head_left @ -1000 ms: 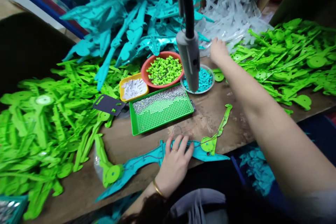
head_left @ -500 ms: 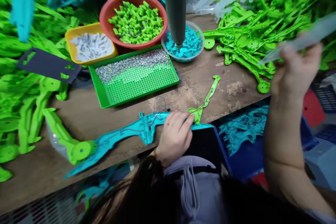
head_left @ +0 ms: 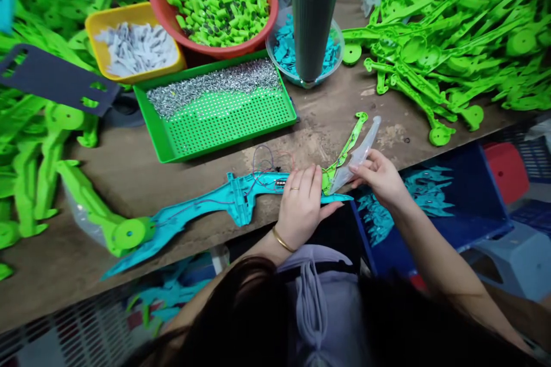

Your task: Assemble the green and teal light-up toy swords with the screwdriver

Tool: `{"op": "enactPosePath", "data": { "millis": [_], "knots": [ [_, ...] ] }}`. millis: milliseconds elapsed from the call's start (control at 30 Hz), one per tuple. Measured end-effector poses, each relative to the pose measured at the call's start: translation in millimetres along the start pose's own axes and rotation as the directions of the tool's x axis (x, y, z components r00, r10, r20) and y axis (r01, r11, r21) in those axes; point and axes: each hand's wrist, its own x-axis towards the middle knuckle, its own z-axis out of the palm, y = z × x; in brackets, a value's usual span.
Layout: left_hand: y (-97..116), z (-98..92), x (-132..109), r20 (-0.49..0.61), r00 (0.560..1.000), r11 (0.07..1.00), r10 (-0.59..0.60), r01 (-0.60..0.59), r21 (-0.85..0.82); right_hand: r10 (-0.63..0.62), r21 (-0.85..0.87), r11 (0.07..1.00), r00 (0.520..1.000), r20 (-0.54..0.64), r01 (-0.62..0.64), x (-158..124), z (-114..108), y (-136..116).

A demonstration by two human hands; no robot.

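Head view: your right hand [head_left: 381, 180] pinches a translucent piece [head_left: 364, 146] between thumb and fingers, on the near right side of the green tray [head_left: 228, 120]. That piece slants over the lower part of a thin green piece [head_left: 349, 142]. Your left hand [head_left: 301, 195] lies palm down across the right half of the long blue part [head_left: 239, 200], nearer you than the tray; whether it grips or just presses, you cannot tell. The blue part runs along the tabletop's [head_left: 331, 106] near edge, and your left wrist is beyond that edge. Bare wood separates the tray from the blue part; more opens right of the tray, up to a green heap [head_left: 430, 57]. Your left hand covers some of the blue part, the thin wires [head_left: 262, 149] are hard to trace, and a dark cylinder [head_left: 312, 23] right of the tray is cut off above.
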Motion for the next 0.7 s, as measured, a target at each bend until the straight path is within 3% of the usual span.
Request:
{"op": "enactPosePath", "data": {
  "millis": [267, 433, 533, 633, 700],
  "knots": [
    [0, -2.1, 2, -0.042, 0.998, 0.997, 0.043, -0.04, 0.069, 0.079, -0.227, 0.971, 0.996, 0.037, -0.069, 5, -3, -6],
    [-3, -5.3, 2, -0.002, 0.995, 0.989, 0.103, -0.102, 0.108, 0.133, -0.521, 0.848, 0.991, 0.031, -0.098, 12, -9, -23],
    [-4, -4.0, 1, 0.006, 0.995, 0.99, 0.098, -0.098, 0.106, -0.001, -0.631, 0.775, 0.998, -0.06, -0.037, 31, -17, -41],
    [-3, -3.1, 0, -0.005, 0.995, 0.988, 0.099, -0.098, 0.119, -0.179, -0.587, 0.808, 0.973, -0.15, 0.058, 56, -26, -55],
    [-3, -3.5, 1, -0.018, 0.995, 0.988, 0.098, -0.095, 0.125, -0.174, -0.524, 0.847, 0.978, -0.117, 0.088, 70, -29, -60]
  ]
}}
